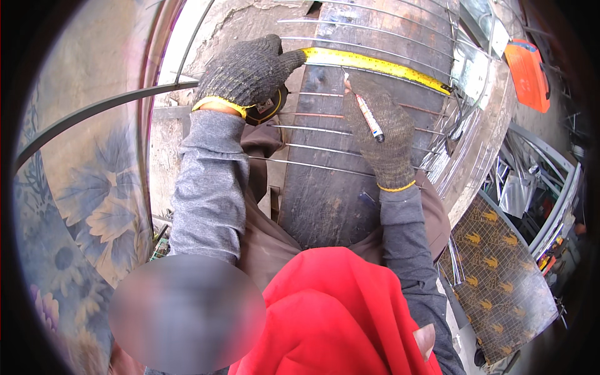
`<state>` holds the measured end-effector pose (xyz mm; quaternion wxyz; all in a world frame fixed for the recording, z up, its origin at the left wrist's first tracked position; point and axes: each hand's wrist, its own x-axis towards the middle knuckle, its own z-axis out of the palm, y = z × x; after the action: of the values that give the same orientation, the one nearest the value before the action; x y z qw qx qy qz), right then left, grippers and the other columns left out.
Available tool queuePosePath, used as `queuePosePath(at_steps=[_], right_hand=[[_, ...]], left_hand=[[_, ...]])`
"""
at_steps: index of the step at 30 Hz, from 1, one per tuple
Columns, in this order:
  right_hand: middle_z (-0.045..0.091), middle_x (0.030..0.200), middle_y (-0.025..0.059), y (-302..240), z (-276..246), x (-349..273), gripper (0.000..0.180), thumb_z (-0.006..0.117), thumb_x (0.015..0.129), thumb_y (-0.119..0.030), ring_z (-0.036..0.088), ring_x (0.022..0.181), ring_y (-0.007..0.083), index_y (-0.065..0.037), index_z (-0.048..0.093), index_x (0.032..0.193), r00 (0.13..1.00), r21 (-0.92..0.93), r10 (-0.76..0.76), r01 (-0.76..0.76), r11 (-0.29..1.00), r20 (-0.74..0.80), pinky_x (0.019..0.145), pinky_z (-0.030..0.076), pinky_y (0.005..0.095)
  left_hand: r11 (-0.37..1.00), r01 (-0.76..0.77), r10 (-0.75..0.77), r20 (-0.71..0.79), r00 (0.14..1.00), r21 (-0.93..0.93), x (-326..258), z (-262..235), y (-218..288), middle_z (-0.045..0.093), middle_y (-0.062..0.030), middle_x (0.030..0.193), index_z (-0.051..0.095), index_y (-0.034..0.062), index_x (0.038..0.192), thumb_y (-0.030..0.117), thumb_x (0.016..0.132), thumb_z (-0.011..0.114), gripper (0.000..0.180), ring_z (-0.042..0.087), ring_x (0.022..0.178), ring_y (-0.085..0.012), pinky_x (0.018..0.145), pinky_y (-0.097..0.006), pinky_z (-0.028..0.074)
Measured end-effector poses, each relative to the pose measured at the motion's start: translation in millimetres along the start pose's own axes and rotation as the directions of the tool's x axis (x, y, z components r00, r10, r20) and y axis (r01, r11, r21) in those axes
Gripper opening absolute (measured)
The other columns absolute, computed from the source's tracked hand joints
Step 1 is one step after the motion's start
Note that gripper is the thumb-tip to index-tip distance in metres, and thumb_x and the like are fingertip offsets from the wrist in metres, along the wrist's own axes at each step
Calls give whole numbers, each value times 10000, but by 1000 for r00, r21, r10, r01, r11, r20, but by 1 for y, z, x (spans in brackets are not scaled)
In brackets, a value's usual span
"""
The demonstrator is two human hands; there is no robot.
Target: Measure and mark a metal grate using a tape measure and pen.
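My left hand (pixel 240 72), in a dark knitted glove with a yellow cuff, is closed round a tape measure (pixel 273 107), its black and yellow case partly hidden under the palm. The yellow tape blade (pixel 375 61) runs out to the right across several thin metal rods (pixel 319 130). These rods lie crosswise, spaced apart, on a dark wooden board (pixel 331 203). Just below the blade, my gloved right hand (pixel 390 128) grips a white paint marker (pixel 369 117), its tip pointing up toward the tape and its black end toward my wrist.
A curved grey metal bar (pixel 94 114) arcs in from the left, over a floral sheet (pixel 106 194). More thin rods (pixel 440 175) lie bundled right of the board. At the far right are an orange plastic object (pixel 528 75), metal scraps (pixel 519 190) and a patterned brown panel (pixel 500 287).
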<state>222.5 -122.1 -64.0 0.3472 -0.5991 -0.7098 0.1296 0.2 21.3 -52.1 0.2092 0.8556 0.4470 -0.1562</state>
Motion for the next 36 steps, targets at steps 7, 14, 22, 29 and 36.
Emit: queuePosePath(at_steps=[7, 14, 22, 29, 36], right_hand=[[741, 1177, 112, 5, 1, 0, 326, 764, 870, -122, 736, 1028, 291, -90, 726, 1192, 1000, 43, -12, 12, 999, -2, 871, 599, 381], [738, 1185, 112, 5, 0, 1, 325, 765, 876, -126, 731, 1037, 292, -90, 723, 1196, 999, 47, -46, 46, 998, -7, 881, 595, 386], [734, 1191, 116, -7, 3, 6, 332, 760, 875, -113, 731, 1039, 298, -82, 719, 1204, 1000, 59, -25, 24, 998, 8, 881, 593, 388], [740, 1176, 115, -9, 1, 6, 337, 762, 867, -109, 731, 1039, 300, -83, 721, 1201, 1000, 36, -9, 9, 999, 17, 870, 593, 394], [742, 1168, 112, -10, 2, 5, 345, 762, 865, -106, 732, 1040, 302, -81, 722, 1207, 1000, -3, -15, 15, 1000, 22, 890, 591, 392]], left_hand=[[947, -238, 270, -138, 953, 214, -7, 14, -17, 676, -126, 1118, 641, 267, 1353, 171, 976, 630, 389, 707, 986, -318, 844, -419, 597], [932, 311, -273, 205, 940, -186, 3, -2, 0, 655, -116, 1128, 604, 297, 1398, 94, 936, 653, 507, 694, 1021, -335, 868, -428, 592], [969, -180, 194, -69, 979, 170, -7, 9, -9, 640, -119, 1166, 591, 302, 1402, 109, 935, 638, 507, 688, 1045, -346, 882, -437, 586], [966, -187, 204, -83, 975, 176, -8, 10, -11, 638, -113, 1151, 596, 287, 1392, 48, 837, 727, 619, 688, 1039, -348, 880, -441, 589], [983, -116, 117, -1, 993, 143, -5, 6, -7, 632, -103, 1167, 581, 285, 1408, 42, 767, 797, 719, 692, 1041, -336, 886, -435, 596]])
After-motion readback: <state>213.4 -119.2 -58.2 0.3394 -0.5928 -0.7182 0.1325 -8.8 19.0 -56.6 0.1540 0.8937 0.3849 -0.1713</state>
